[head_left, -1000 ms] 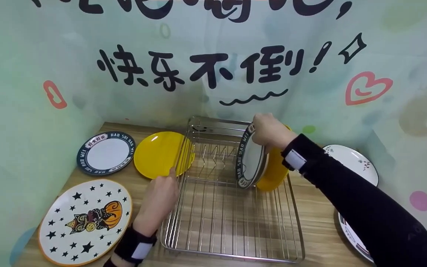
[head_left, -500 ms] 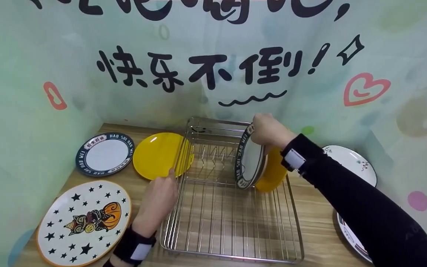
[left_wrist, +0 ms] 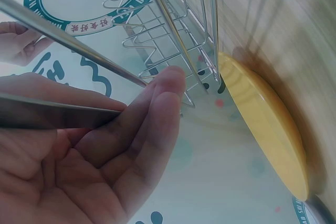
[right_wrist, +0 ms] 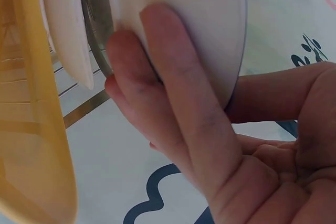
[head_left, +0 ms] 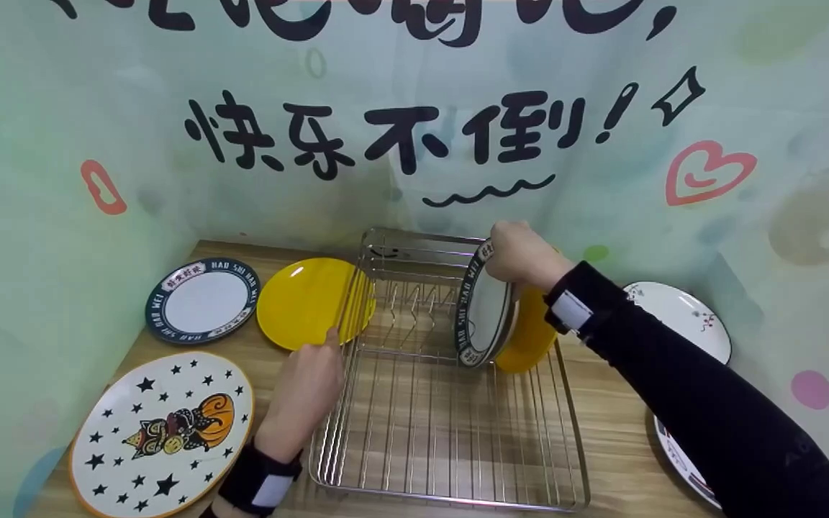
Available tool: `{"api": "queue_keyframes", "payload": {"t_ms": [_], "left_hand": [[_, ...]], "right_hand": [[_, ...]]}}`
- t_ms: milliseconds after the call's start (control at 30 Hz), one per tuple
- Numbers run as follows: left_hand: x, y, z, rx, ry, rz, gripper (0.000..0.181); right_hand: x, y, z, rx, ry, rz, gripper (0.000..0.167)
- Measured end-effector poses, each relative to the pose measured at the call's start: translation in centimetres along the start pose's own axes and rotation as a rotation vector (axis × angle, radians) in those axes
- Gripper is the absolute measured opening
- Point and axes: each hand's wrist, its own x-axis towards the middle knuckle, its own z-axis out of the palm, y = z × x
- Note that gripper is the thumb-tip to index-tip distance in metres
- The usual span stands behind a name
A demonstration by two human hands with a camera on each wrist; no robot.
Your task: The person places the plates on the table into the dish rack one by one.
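Note:
My right hand point(head_left: 522, 252) grips the upper edge of a white plate with a dark blue lettered rim point(head_left: 483, 309), standing on edge in a wire dish rack point(head_left: 450, 496). In the right wrist view its fingers point(right_wrist: 184, 82) lie along the plate's pale back point(right_wrist: 210, 24), thumb on the other side. Right of it a yellow plate point(head_left: 529, 338) stands in the rack; a pale plate point(right_wrist: 65, 24) shows between them. My left hand point(head_left: 310, 381) holds the rack's left side rail, and the left wrist view shows the metal between thumb and curled fingers point(left_wrist: 163, 108).
Left of the rack lie another yellow plate point(head_left: 303, 302), a blue-rimmed plate point(head_left: 206, 298) and a large star-patterned plate point(head_left: 162, 432). At the right, a flowered white plate point(head_left: 681, 320) and another plate point(head_left: 681, 460) are partly behind the sleeve. A printed cloth point(head_left: 386, 194) hangs behind.
Both hands keep their holds on the plate and the rack. The whole head view has shifted only slightly; nothing else has visibly moved.

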Motion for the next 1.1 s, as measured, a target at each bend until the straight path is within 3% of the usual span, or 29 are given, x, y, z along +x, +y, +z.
{"api": "queue_keyframes", "payload": {"t_ms": [433, 633, 767, 900, 1000, 1100], "left_hand": [[-0.1, 0.0, 0.0, -0.014, -0.019, -0.016, 0.037], [0.0, 0.0, -0.1, -0.029, -0.024, -0.026, 0.036], [-0.1, -0.1, -0.1, -0.059, -0.028, -0.030, 0.037], [0.0, 0.0, -0.2, -0.064, -0.033, -0.027, 0.037], [0.0, -0.1, -0.3, -0.042, -0.022, -0.013, 0.037], [-0.1, -0.3, -0.4, -0.025, -0.009, 0.001, 0.037]], "right_hand": [[-0.6, 1.2, 0.2, 0.074, 0.056, -0.006, 0.010], [-2.6, 2.0, -0.7, -0.010, 0.315, -0.096, 0.026], [-5.3, 3.0, -1.2, 0.070, 0.496, -0.183, 0.023], [-8.5, 5.1, -1.3, 0.144, 0.663, -0.206, 0.023], [-10.4, 7.2, -1.2, 0.144, 0.714, -0.178, 0.024], [-11.7, 9.6, -0.6, 0.114, 0.690, -0.102, 0.025]]}}
